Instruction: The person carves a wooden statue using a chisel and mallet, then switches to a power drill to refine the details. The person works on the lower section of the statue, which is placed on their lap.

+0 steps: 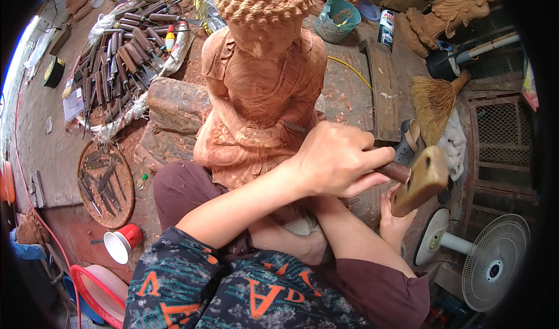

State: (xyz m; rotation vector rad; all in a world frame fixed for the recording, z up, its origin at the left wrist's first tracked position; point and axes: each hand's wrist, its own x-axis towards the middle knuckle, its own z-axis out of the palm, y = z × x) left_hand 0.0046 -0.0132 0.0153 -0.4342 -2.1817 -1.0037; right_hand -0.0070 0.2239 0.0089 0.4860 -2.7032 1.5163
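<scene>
"While the left hand point(338, 163) is just right of the middle of the frame, how do its fingers stand?"

"Curled tight around the dark handle of a mallet point(428, 181). Its tan head juts out to the right of the knuckles."

"And the right hand point(399, 223)?"

"Below, partly behind the mallet's head. I can't tell whether it grips the head or only lies against it."

"What's closest to them?"

"A carved wooden figure point(262, 90), seated upright at top centre, its tightly curled hair cut by the frame's upper edge. A rough block point(174, 102) is just beside it on the left."

"Farther out?"

"Upper left, a crowded heap of wood-handled tools point(113, 67); under that, at left, a round tray point(131, 192) of thin blades. Upper right, a teal bucket point(333, 31), a spray can point(385, 29) and a straw broom point(430, 105). Lower right, a fan point(496, 256)."
</scene>
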